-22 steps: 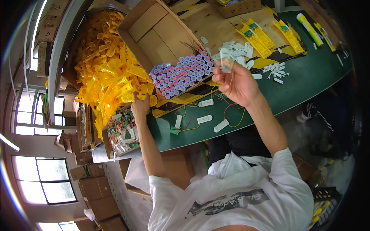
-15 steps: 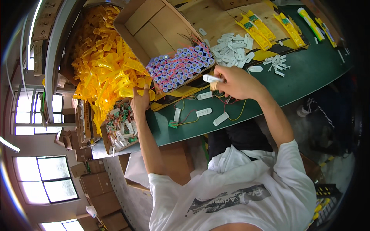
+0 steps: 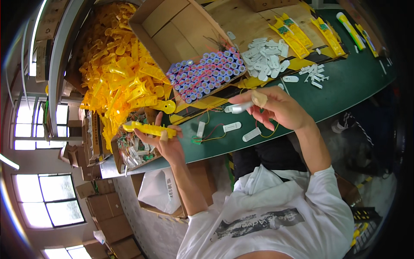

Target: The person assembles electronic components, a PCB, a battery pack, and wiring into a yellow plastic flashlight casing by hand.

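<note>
In my left hand [image 3: 169, 146] is a long yellow plastic shell [image 3: 148, 129], gripped between thumb and fingers just above the near-left table edge. My right hand [image 3: 282, 105] pinches a smooth white plastic piece [image 3: 238, 108] over the table; a beige cover wraps one fingertip. Below and between the hands, white strips [image 3: 232, 127] [image 3: 251, 134] lie on the green surface, joined by thin red and yellow wires to a small green circuit board [image 3: 197, 140]. Behind them, a cardboard box [image 3: 161, 21] holds rows of purple battery cells [image 3: 207, 75] with red wires.
Yellow shells [image 3: 120, 77] are heaped at the far left. A box of wired boards [image 3: 136, 151] stands at the left table edge. Loose white covers [image 3: 267, 58] and small white parts [image 3: 314, 75] lie right of the batteries. Yellow shells with boards [image 3: 292, 36] rest farther back.
My left hand has drawn back from the heap toward me, bringing a yellow shell. My right hand has lowered slightly and moved right, still with the white piece.
</note>
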`<state>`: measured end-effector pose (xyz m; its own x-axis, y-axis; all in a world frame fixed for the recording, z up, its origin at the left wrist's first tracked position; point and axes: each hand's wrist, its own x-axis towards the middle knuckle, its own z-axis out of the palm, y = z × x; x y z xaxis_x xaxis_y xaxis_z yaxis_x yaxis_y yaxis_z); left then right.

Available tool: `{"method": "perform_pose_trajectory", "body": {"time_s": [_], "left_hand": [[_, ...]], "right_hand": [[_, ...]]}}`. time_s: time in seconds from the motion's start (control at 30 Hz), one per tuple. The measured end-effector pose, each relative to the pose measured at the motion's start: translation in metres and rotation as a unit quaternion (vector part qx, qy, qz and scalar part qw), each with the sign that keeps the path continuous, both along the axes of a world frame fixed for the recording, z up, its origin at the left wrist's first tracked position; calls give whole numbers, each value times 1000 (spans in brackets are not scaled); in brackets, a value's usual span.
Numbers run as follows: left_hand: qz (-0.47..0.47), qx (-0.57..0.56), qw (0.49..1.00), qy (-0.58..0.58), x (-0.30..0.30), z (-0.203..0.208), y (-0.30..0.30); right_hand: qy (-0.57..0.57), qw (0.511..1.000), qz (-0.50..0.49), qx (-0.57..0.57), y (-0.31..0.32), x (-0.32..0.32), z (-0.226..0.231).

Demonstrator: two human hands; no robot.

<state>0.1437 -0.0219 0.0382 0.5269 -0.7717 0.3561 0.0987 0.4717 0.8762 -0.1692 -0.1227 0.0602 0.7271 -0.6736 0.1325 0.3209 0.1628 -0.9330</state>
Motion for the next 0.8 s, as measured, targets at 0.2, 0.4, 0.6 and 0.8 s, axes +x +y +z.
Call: {"method": "perform_pose_trajectory", "body": {"time_s": [0.2,0.4,0.6,0.8], "left_hand": [[-73,-122,983,115,-77,13,31],[-79,28,991,-101,-85,5,49],[-203,55,935,-286,-76,-12,41],[-78,-138,951,-266,-88,-61,32]], "right_hand": [[-10,999,-39,4,53,48,-7],[45,994,12,99,64,61,-5],[131,987,57,71,58,51,-12],[214,974,62,31,64,56,-17]]}}
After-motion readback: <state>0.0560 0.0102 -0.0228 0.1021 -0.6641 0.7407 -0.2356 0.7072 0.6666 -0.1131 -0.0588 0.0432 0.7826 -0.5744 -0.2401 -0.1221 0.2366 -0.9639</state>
